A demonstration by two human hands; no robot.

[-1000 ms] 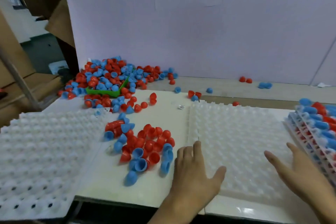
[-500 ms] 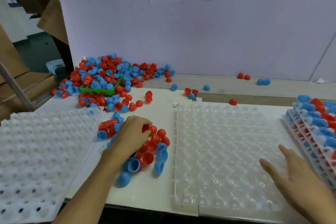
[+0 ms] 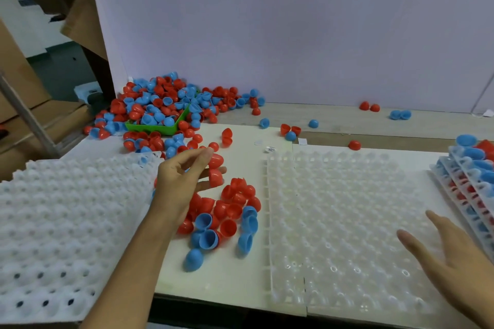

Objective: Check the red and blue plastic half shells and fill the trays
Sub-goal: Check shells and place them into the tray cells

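My left hand [image 3: 184, 181] is raised just above a small heap of red and blue half shells [image 3: 227, 216] between two trays, and its fingers hold two red half shells [image 3: 215, 169]. An empty clear tray [image 3: 347, 222] lies in front of me to the right. My right hand [image 3: 454, 259] rests flat with straight fingers on that tray's right part. A white empty tray [image 3: 66, 222] lies at the left. A large pile of red and blue shells [image 3: 165, 107] sits at the back left.
A green bin [image 3: 157, 128] sits inside the large pile. Stacked trays filled with shells [image 3: 470, 173] stand at the right edge. Loose shells [image 3: 290, 132] lie scattered along the back, near the purple wall. Cardboard boxes stand at the far left.
My left hand went from the clear tray's edge to the small heap, then lifted off it with two red shells in its fingers. My right hand stayed on the tray.
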